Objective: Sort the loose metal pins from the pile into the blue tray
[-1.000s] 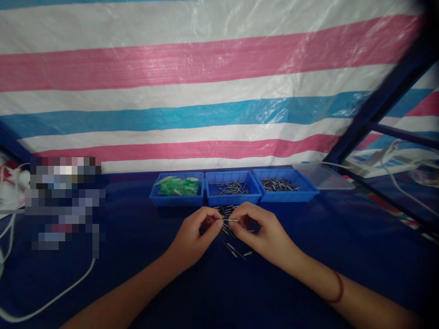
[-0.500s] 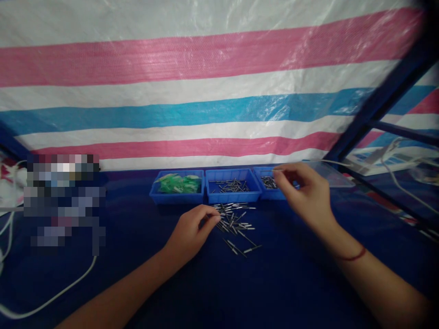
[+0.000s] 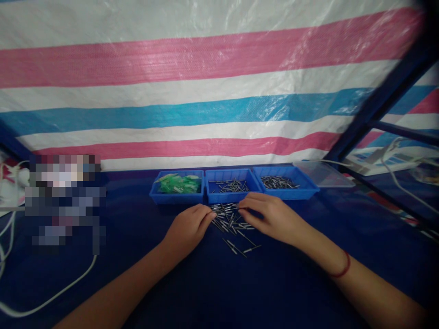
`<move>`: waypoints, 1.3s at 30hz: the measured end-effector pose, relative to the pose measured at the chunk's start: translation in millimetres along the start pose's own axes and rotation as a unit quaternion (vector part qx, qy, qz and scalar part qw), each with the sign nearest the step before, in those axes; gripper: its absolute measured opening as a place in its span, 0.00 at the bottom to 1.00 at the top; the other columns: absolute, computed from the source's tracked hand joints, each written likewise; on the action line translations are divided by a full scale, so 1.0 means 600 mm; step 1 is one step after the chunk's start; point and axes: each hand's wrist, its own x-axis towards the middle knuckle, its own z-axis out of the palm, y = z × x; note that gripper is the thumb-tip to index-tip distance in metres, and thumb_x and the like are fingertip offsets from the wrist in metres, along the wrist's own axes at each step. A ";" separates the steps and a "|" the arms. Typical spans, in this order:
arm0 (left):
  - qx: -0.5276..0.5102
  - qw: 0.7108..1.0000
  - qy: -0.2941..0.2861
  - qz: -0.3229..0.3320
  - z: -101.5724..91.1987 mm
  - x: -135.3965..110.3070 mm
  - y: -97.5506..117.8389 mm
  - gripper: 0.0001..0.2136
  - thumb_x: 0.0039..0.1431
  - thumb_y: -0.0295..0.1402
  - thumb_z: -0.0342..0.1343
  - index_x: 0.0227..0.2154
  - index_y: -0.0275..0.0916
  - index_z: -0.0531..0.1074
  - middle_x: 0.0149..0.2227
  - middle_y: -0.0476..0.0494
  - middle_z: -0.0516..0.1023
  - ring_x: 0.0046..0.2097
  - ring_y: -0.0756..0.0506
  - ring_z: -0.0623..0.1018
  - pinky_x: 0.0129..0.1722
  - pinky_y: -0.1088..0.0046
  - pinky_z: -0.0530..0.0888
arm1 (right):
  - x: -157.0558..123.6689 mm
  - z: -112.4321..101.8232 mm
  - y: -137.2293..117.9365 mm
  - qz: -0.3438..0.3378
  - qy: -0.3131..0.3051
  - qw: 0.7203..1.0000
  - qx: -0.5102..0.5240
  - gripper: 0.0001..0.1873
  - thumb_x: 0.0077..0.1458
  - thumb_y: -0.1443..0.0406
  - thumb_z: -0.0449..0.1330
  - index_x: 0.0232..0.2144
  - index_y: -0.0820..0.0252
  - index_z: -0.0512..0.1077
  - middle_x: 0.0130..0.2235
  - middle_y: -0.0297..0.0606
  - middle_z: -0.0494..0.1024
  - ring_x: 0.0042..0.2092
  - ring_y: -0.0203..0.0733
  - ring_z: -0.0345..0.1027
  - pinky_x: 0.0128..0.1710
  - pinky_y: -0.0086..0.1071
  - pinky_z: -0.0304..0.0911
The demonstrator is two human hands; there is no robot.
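Observation:
A loose pile of metal blind rivets (image 3: 226, 218) lies on the dark blue table in front of the bins. At its left edge my left hand (image 3: 188, 227) is closed in a pinch, thumb against forefinger; whatever is between the tips is too small to make out. From the right, my right hand (image 3: 274, 217) reaches over the pile with thumb and forefinger drawn together at the rivets; what they hold is unclear. Behind the pile, the middle blue bin (image 3: 233, 197) holds some rivets. Many more fill the right blue bin (image 3: 295, 194).
The left blue bin (image 3: 176, 198) holds green plastic packets (image 3: 180, 183). A clear plastic lid (image 3: 325, 174) lies beside the right bin. White cable (image 3: 65, 290) curls along the table's left side. A striped sheet (image 3: 206, 109) hangs behind, with a dark frame post at right.
My right hand has moved left and down from above the right bin to the rivet pile, uncovering that bin. My left hand has shifted slightly left and stays pinched.

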 end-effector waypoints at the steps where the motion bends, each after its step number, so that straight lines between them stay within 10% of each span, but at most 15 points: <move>1: -0.001 1.000 0.000 0.002 0.001 0.000 -0.001 0.12 0.65 0.34 0.44 0.32 0.38 0.71 0.33 0.46 0.75 0.37 0.46 0.74 0.38 0.72 0.68 | 0.000 0.007 -0.005 -0.019 -0.027 0.999 0.002 0.11 0.58 0.69 0.51 0.39 0.59 0.73 0.36 0.41 0.75 0.38 0.41 0.69 0.38 0.35 0.65; 22: -0.122 0.992 0.040 -0.009 0.012 0.002 -0.007 0.14 0.64 0.29 0.45 0.49 0.37 0.70 0.40 0.43 0.80 0.43 0.45 0.78 0.49 0.68 0.70 | -0.002 0.032 -0.013 -0.046 -0.095 0.994 -0.006 0.08 0.58 0.73 0.51 0.35 0.61 0.70 0.36 0.40 0.72 0.38 0.41 0.65 0.41 0.37 0.61; 39: -0.172 0.985 -0.002 0.027 0.001 -0.004 0.012 0.12 0.62 0.33 0.49 0.47 0.38 0.70 0.39 0.45 0.78 0.39 0.48 0.76 0.42 0.74 0.70 | 0.000 0.043 -0.036 0.099 0.045 0.972 0.208 0.07 0.58 0.64 0.56 0.35 0.59 0.72 0.31 0.36 0.76 0.30 0.36 0.68 0.29 0.29 0.63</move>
